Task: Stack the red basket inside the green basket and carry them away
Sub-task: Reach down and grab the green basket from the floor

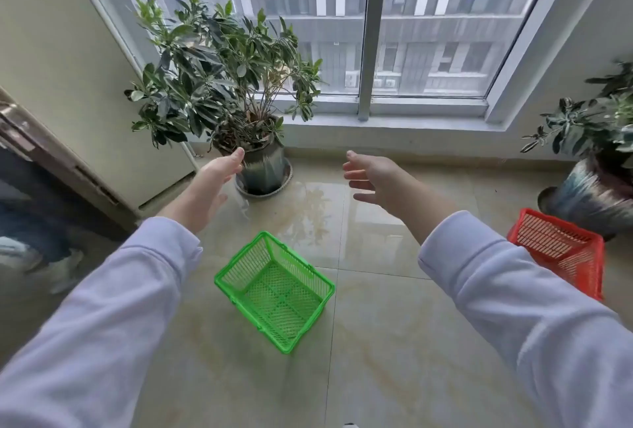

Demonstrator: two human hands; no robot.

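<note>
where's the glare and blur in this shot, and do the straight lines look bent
Head view: window glare and the plant's reflection on the glossy floor; motion blur smears the right-hand pot and left edge; window frame bows from wide-angle distortion; green basket stays sharp.

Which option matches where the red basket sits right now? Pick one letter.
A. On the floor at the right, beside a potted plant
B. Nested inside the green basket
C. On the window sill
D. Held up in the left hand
A: the red basket stands on the floor at the right by a potted plant, apart from the empty green basket; both hands are empty.
</note>
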